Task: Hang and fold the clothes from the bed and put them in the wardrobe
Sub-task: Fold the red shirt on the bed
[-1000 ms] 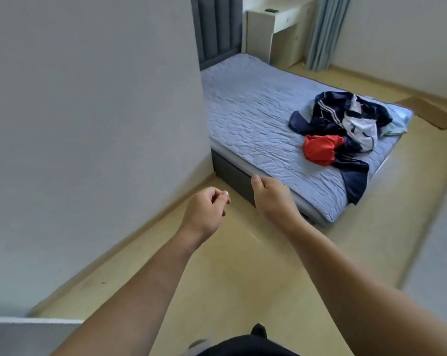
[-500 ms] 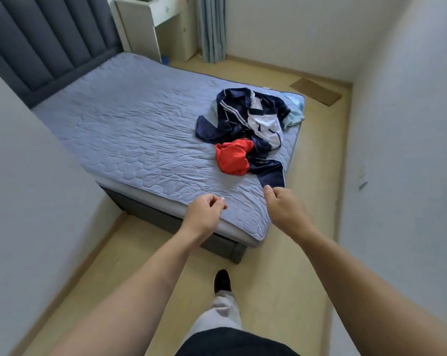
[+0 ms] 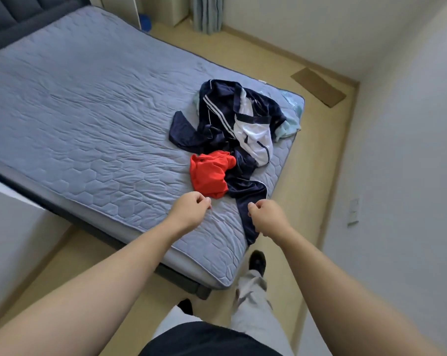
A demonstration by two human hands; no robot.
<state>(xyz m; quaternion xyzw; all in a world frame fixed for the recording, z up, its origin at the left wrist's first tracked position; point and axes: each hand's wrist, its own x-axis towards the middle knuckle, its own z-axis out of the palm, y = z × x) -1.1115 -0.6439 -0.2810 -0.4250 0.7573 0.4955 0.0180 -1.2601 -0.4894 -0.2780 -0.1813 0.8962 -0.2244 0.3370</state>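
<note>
Navy tracksuit looks limp, slick, light; we'd grab its near end; left hand, right hand curled, empty.

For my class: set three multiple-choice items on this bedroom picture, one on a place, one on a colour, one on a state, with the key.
1. Where is the red garment?
A. On the floor.
B. On the bed, beside the navy jacket.
C. On a hanger.

2. What colour is the cloth peeking out behind the jacket, by the bed's corner?
A. Light blue.
B. Yellow.
C. Black.

3. How are the clothes lying?
A. Folded in a stack.
B. Hung up.
C. Crumpled in a heap.

Key: B, it rests on the bed against the navy fabric; A, its visible edge is pale blue; C, none is folded.
</note>
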